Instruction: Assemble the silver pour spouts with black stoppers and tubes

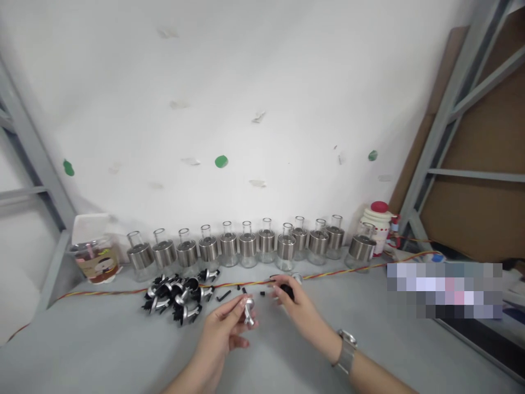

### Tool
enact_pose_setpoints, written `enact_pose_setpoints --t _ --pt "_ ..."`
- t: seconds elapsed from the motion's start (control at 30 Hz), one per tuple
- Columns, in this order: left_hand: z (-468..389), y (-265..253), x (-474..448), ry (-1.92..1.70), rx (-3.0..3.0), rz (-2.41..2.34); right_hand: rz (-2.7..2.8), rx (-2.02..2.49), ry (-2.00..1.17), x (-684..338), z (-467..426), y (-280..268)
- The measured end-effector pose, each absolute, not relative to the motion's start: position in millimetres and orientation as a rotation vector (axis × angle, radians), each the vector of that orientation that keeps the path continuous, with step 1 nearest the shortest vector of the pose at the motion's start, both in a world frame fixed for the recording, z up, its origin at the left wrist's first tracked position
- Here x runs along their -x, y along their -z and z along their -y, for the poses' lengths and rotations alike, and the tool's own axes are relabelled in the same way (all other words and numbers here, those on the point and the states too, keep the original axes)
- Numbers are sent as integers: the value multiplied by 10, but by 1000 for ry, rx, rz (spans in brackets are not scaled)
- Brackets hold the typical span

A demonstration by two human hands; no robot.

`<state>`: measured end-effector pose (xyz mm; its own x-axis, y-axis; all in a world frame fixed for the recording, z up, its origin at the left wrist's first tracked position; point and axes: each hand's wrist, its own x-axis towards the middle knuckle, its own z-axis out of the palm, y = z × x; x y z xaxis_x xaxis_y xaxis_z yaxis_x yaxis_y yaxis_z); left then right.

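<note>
My left hand [229, 325] pinches a small silver pour spout [249, 313] between thumb and fingers, above the grey table. To its right, my right hand [293, 298] curls around a black part [288, 290], mostly hidden by the fingers. Just left of the right fingertips lies a tiny black piece [262, 294]. A black bent strip [223, 296] rests beyond my left hand. On the left is a heap of silver and black pour spouts [180, 293]. A silver round piece [297, 278] sits partly hidden behind my right hand.
Several glass bottles with steel sleeves [248, 243] line the wall. A twisted red and yellow wire [328, 274] crosses the table [123, 339]. A drink cup [97, 261] stands at the left, a cream jar with a red lid [379, 227] at the right, near a blurred-out area.
</note>
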<state>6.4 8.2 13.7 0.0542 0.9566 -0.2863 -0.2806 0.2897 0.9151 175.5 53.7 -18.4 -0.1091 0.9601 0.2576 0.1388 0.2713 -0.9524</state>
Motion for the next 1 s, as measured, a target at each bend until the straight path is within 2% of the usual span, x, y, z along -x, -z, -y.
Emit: enact_pose_setpoints --t 0.13,0.3,0.47,0.67,0.87,1.0 --pt "-126 -76 -77 -1070 -851 -1148 1453 909 -1128 -1683 -363 93" --pt "-151 -12 -113 -1061 -908 -1099 1488 917 -1163 -1634 -253 -5" --pt "-112 18 -159 -1051 -946 -984 1290 849 -1491 -1630 -335 56" --pt "-33 153 -204 -1002 -1310 -821 1088 733 -1763 -1559 -241 12" --pt "10 196 -179 -1012 -1539 -945 1204 674 -1783 -1577 -212 -28" --pt "12 161 -94 -956 -1786 -953 1562 784 -1618 -1661 -196 -66"
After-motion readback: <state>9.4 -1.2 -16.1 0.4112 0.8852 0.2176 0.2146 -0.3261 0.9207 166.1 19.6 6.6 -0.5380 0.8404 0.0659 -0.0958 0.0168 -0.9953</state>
